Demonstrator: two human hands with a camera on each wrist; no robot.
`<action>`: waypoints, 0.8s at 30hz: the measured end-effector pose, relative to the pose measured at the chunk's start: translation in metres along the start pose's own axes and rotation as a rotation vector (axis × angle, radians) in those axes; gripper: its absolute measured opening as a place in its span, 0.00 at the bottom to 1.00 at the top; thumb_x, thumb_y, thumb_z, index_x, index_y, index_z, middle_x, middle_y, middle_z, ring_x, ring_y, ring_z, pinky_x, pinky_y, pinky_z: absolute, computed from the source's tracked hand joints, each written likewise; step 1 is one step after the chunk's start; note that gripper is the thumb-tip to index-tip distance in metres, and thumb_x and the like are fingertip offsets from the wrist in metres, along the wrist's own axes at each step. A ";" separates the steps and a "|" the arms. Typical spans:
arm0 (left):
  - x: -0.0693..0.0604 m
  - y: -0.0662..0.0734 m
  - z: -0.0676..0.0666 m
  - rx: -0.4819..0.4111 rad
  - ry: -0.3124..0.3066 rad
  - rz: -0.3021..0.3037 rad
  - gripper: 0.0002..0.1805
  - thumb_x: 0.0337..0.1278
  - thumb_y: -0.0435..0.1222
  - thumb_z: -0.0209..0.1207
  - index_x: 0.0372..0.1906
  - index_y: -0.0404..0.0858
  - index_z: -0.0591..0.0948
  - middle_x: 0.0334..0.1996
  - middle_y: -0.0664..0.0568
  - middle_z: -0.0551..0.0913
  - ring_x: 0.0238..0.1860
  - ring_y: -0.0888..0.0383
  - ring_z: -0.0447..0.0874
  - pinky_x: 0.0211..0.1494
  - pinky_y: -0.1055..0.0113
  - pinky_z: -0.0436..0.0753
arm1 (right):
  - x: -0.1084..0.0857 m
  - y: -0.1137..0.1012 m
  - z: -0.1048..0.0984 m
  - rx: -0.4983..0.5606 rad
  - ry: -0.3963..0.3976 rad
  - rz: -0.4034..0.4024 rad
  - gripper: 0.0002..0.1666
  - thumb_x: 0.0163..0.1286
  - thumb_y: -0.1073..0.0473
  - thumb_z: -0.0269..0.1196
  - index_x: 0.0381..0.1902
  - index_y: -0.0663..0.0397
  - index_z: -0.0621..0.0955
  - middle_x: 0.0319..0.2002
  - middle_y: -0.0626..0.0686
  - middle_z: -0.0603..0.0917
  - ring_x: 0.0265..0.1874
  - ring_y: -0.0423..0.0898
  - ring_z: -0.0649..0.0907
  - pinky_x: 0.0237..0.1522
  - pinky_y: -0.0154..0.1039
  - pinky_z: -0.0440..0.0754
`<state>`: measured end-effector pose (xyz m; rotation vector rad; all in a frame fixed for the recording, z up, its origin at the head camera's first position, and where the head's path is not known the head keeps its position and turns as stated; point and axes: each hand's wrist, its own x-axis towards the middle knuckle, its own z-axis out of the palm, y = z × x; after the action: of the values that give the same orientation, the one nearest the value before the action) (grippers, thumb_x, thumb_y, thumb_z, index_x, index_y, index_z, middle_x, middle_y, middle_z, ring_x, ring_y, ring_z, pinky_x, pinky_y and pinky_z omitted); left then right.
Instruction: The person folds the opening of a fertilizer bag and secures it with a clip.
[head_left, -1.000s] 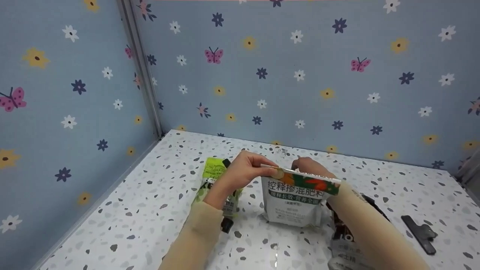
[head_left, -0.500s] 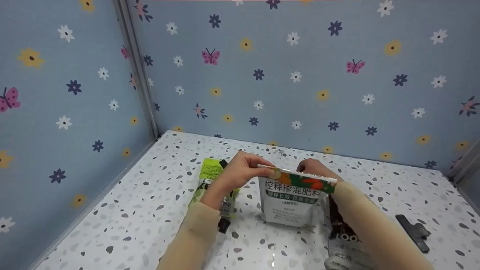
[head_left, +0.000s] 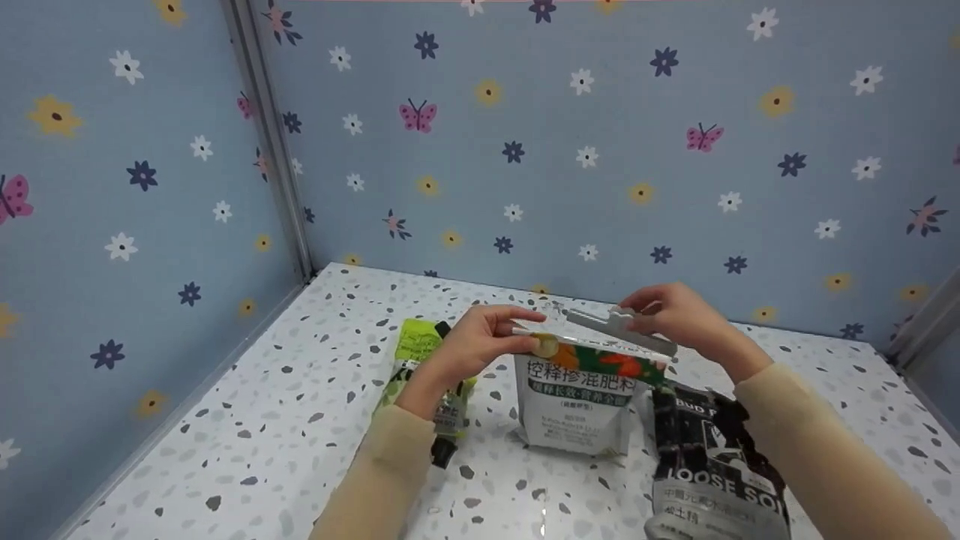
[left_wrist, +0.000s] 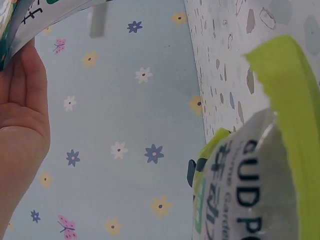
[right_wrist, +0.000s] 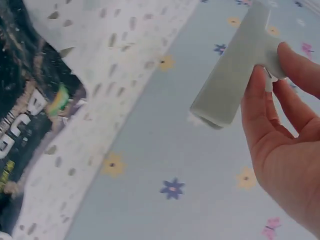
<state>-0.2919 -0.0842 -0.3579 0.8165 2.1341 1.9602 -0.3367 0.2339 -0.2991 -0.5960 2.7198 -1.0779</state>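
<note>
A white bag (head_left: 577, 412) with a colourful folded top band and printed lettering stands upright on the table. My left hand (head_left: 469, 349) pinches the left end of its top edge between thumb and fingers; in the left wrist view that hand (left_wrist: 22, 110) is at the bag's corner (left_wrist: 47, 15). Just above and behind the right part of the top edge, my right hand (head_left: 686, 326) holds a long grey bag clip (head_left: 619, 330), tilted down to the right. The right wrist view shows the clip (right_wrist: 230, 75) pinched at its lever by thumb and fingers.
A green bag (head_left: 420, 349) lies at the left, with a black clip (head_left: 444, 451) partly hidden by my left arm. A black and grey bag (head_left: 712, 465) lies at the right, beside my right sleeve (head_left: 825, 442). A flower-patterned wall (head_left: 570, 195) closes off the back.
My right hand has come out from behind the white bag, up and to the right, and the grey bag clip now shows in it. My left hand keeps its pinch on the bag.
</note>
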 end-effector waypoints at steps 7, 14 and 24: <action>0.000 -0.001 -0.004 -0.003 0.002 0.006 0.10 0.62 0.36 0.67 0.42 0.36 0.79 0.35 0.44 0.88 0.42 0.50 0.86 0.54 0.57 0.80 | -0.029 -0.031 -0.021 -0.029 0.104 -0.050 0.26 0.70 0.50 0.67 0.59 0.60 0.80 0.48 0.57 0.83 0.46 0.51 0.81 0.48 0.46 0.79; 0.000 -0.006 -0.007 0.038 0.095 0.029 0.11 0.57 0.37 0.71 0.42 0.36 0.87 0.36 0.47 0.88 0.41 0.51 0.86 0.48 0.60 0.83 | -0.050 -0.057 -0.018 -0.044 0.163 -0.135 0.17 0.67 0.56 0.69 0.50 0.57 0.84 0.40 0.54 0.84 0.39 0.49 0.81 0.39 0.37 0.81; -0.001 -0.006 -0.012 0.000 0.053 0.075 0.11 0.59 0.33 0.68 0.45 0.34 0.87 0.39 0.45 0.88 0.42 0.48 0.87 0.55 0.50 0.81 | -0.051 -0.073 0.005 -0.160 0.167 -0.258 0.07 0.64 0.63 0.70 0.41 0.53 0.88 0.32 0.49 0.83 0.28 0.47 0.78 0.29 0.37 0.77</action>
<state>-0.2981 -0.0954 -0.3618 0.8666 2.1624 2.0403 -0.2667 0.2032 -0.2527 -0.9440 2.9559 -1.0097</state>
